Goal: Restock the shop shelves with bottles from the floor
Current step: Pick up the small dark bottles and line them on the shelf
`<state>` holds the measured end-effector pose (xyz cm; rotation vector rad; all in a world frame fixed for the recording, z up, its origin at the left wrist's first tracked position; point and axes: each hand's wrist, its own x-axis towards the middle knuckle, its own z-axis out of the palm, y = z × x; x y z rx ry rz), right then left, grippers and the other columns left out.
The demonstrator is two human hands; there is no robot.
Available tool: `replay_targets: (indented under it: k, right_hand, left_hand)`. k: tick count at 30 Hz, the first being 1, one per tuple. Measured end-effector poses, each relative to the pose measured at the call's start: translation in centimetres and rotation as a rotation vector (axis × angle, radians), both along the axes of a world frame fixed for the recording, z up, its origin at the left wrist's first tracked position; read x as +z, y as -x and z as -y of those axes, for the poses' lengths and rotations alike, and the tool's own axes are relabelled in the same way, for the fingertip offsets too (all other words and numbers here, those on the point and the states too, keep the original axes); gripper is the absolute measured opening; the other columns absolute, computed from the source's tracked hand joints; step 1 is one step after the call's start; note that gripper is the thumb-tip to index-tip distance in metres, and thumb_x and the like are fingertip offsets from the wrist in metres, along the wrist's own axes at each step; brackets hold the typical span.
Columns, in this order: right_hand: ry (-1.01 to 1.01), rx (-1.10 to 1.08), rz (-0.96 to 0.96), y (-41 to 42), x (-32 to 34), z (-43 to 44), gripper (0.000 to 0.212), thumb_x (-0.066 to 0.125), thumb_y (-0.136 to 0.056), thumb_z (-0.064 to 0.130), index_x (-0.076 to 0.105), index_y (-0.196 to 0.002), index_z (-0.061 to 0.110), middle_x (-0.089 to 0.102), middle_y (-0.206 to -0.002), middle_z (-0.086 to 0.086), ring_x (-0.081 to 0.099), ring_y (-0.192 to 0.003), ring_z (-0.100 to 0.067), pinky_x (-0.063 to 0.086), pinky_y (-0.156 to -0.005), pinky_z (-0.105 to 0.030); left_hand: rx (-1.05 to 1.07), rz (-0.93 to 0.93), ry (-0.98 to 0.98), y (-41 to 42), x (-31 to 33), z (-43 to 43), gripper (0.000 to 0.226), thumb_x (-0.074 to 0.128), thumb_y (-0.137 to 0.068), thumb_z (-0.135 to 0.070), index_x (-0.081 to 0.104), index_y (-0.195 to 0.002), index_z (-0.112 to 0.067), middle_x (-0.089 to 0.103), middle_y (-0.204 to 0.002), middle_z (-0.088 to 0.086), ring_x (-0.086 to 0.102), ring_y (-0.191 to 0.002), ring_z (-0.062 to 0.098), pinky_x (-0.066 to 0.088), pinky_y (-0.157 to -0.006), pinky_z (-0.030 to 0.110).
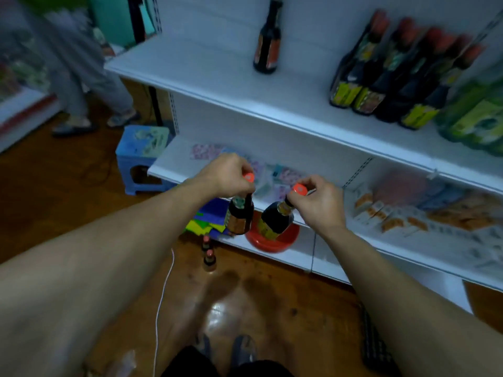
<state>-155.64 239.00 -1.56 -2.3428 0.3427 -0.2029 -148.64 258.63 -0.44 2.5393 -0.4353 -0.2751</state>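
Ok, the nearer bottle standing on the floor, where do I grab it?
Probably by the neck just under the cap, coming straight down from above: the nearer floor bottle stands upright, cap up, with a second bottle close behind crowding its body.

Shelf point(204, 69) open mid-span; bottle row point(381, 77) blocks right.
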Motion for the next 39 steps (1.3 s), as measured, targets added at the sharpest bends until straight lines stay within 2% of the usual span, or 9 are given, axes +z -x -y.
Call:
replay_targets:
  k: [2, 3, 6, 14, 19, 22, 26, 32, 39]
  right_hand:
    - [0.012, -0.013, 0.045, 0.1, 3.2, 0.4, 0.009, 0.068, -0.074, 0.025, 0.064, -0.083, 0.024, 0.065, -0.087, 0.001, 0.058, -0.081, -0.019, 0.041, -0.062, -0.026]
    - [0.021, -0.017, 0.070, 0.2, 4.7, 0.6, 0.010, 0.068, -0.075, 0.025, 0.065, -0.085, 0.022, 0.066, -0.088, 0.001, 0.058, -0.081, -0.019, 0.040, -0.062, -0.026]
    - [0.035, -0.047, 0.151, 0.4, 8.5, 1.2, 0.013, 0.068, -0.073, 0.025, 0.067, -0.085, 0.021, 0.068, -0.090, -0.002, 0.059, -0.082, -0.020, 0.042, -0.067, -0.028]
    - [0.035, -0.183, 0.270, 0.6, 16.1, 3.0, 0.015, 0.070, -0.069, 0.027, 0.069, -0.084, 0.023, 0.068, -0.088, 0.003, 0.062, -0.085, -0.019, 0.051, -0.072, -0.033]
    - [0.004, -0.279, 0.314, 0.1, 18.5, 4.4, 0.014, 0.071, -0.071, 0.027, 0.069, -0.084, 0.024, 0.067, -0.083, 0.008, 0.062, -0.083, -0.015, 0.053, -0.070, -0.034]
    - [-0.011, -0.292, 0.340, -0.8, 19.5, 5.8, 0.015, 0.071, -0.072, 0.029, 0.070, -0.086, 0.024, 0.068, -0.089, 0.007, 0.063, -0.088, -0.015, 0.054, -0.076, -0.035]
    - [-0.006, -0.305, 0.376, -3.0, 20.0, 8.2, 0.013, 0.068, -0.074, 0.028, 0.070, -0.087, 0.023, 0.066, -0.085, 0.008, 0.062, -0.085, -0.016, 0.051, -0.073, -0.032]
    - [-0.030, -0.250, 0.406, -8.1, 19.7, 12.9, 0.014, 0.070, -0.077, 0.029, 0.070, -0.089, 0.023, 0.066, -0.087, 0.007, 0.062, -0.086, -0.017, 0.052, -0.076, -0.033]
    - [-0.068, -0.176, 0.385, -14.6, 18.0, 16.6, 0.017, 0.072, -0.075, 0.029, 0.071, -0.090, 0.022, 0.070, -0.094, 0.002, 0.063, -0.087, -0.017, 0.047, -0.072, -0.026]
  left_hand:
    - [-0.033, 0.002, 0.008, -0.1, 3.5, 0.7, 0.013, 0.066, -0.071, -0.019, 0.064, -0.065, -0.008, 0.066, -0.062, 0.010, 0.054, -0.055, 0.021, 0.042, -0.052, 0.030]
    - [-0.049, -0.009, 0.035, -0.2, 5.1, 0.9, 0.010, 0.067, -0.072, -0.017, 0.067, -0.065, -0.009, 0.067, -0.061, 0.007, 0.059, -0.055, 0.020, 0.046, -0.053, 0.029]
    - [-0.081, -0.031, 0.151, -0.6, 8.9, 1.5, 0.013, 0.070, -0.072, -0.011, 0.075, -0.082, -0.006, 0.074, -0.073, 0.011, 0.073, -0.069, 0.022, 0.061, -0.070, 0.040]
    - [-0.093, 0.033, 0.322, -1.2, 16.6, 3.6, 0.019, 0.069, -0.067, -0.009, 0.072, -0.083, 0.002, 0.072, -0.073, 0.016, 0.073, -0.076, 0.029, 0.060, -0.076, 0.045]
    - [-0.058, 0.110, 0.412, -2.5, 18.6, 5.2, 0.018, 0.070, -0.066, -0.010, 0.072, -0.080, 0.001, 0.073, -0.076, 0.020, 0.073, -0.070, 0.026, 0.060, -0.071, 0.047]
    - [-0.026, 0.143, 0.447, -3.4, 19.3, 6.4, 0.013, 0.070, -0.068, -0.013, 0.072, -0.080, -0.007, 0.074, -0.073, 0.010, 0.072, -0.064, 0.015, 0.061, -0.074, 0.043]
    - [0.028, 0.185, 0.518, -5.0, 19.9, 8.6, 0.005, 0.070, -0.070, -0.018, 0.070, -0.075, -0.017, 0.074, -0.077, 0.007, 0.073, -0.073, 0.018, 0.060, -0.078, 0.044]
    - [0.098, 0.278, 0.504, -8.5, 20.2, 12.8, 0.010, 0.067, -0.075, -0.021, 0.071, -0.084, -0.021, 0.074, -0.081, 0.002, 0.072, -0.078, 0.017, 0.059, -0.078, 0.037]
    - [0.202, 0.350, 0.438, -13.1, 19.0, 16.5, 0.025, 0.068, -0.077, -0.022, 0.074, -0.100, -0.016, 0.071, -0.087, -0.001, 0.067, -0.081, 0.013, 0.054, -0.075, 0.027]
